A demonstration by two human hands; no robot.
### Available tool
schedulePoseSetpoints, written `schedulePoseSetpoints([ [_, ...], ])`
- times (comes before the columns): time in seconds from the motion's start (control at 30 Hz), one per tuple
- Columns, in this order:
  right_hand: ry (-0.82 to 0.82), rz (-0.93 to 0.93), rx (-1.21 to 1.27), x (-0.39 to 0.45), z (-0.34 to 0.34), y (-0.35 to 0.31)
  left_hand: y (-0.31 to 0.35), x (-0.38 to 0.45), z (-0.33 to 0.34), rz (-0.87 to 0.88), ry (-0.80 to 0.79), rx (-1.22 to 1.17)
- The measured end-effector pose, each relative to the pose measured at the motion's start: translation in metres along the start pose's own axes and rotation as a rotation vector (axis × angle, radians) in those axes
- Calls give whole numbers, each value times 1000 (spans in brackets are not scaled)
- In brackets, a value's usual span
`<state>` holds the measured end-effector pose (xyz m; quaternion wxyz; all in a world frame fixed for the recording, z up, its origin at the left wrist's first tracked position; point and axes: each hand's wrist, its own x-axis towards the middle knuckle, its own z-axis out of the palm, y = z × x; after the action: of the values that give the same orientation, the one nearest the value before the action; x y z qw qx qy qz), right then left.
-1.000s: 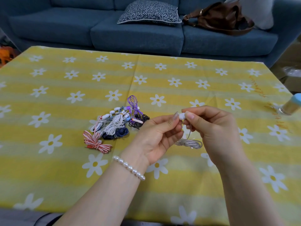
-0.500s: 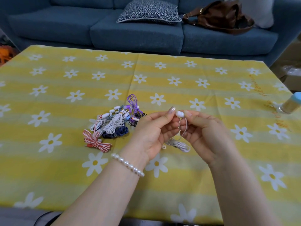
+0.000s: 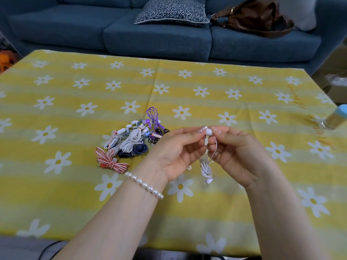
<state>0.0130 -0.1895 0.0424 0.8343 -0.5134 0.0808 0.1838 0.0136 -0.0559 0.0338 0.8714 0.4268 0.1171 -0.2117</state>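
Both my hands are raised over the yellow daisy tablecloth point(image 3: 75, 184), palms turned up. My left hand point(image 3: 174, 152) and my right hand point(image 3: 236, 152) pinch the same white earbud point(image 3: 208, 131) between their fingertips. Its thin white cord runs down between the hands to a coiled white bundle point(image 3: 206, 167) that hangs just above the cloth. A small white piece point(image 3: 189, 167) shows below my left palm. To the left lies a pile of bundled earphones point(image 3: 131, 141) in white, purple, black, navy and red-striped colours.
A bottle with a blue cap point(image 3: 336, 119) lies at the table's right edge. Behind the table stands a blue sofa point(image 3: 159, 38) with a patterned cushion point(image 3: 171, 12) and a brown leather bag point(image 3: 253, 17). A black cable point(image 3: 48, 248) shows at the near edge.
My right hand has turned palm up. The white cord has paid out, so the coiled bundle now hangs lower between the hands. The earbud stays pinched at the fingertips.
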Motion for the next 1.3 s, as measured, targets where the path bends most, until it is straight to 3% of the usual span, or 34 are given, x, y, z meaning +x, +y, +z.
schedulePoseSetpoints([
  [0.1,-37,-9,204,0,3,-5,4,0,0,30,6,-4],
  [0.23,-170,67,586,0,-4,-13,-7,10,-10,41,204,390],
  [0.33,-292,147,775,2,-10,-12,-24,13,-8,-223,18,317],
  [0.43,-217,71,916,4,-16,-14,-39,8,2,-402,-167,139],
  [0.6,49,-134,932,4,-24,-17,-41,1,9,-410,-175,-97],
  [0.77,226,-98,698,6,-35,-19,-32,10,3,-160,51,-11],
  [0.9,362,-45,227,7,-42,-21,-18,12,-6,129,158,265],
  [1.0,401,-50,-161,5,-42,-23,-10,9,-8,296,184,315],
  [1.1,468,-62,-496,2,-40,-22,-6,6,-5,320,134,240],
  [1.3,513,-33,-839,3,-45,-15,-8,2,2,265,44,242],
])
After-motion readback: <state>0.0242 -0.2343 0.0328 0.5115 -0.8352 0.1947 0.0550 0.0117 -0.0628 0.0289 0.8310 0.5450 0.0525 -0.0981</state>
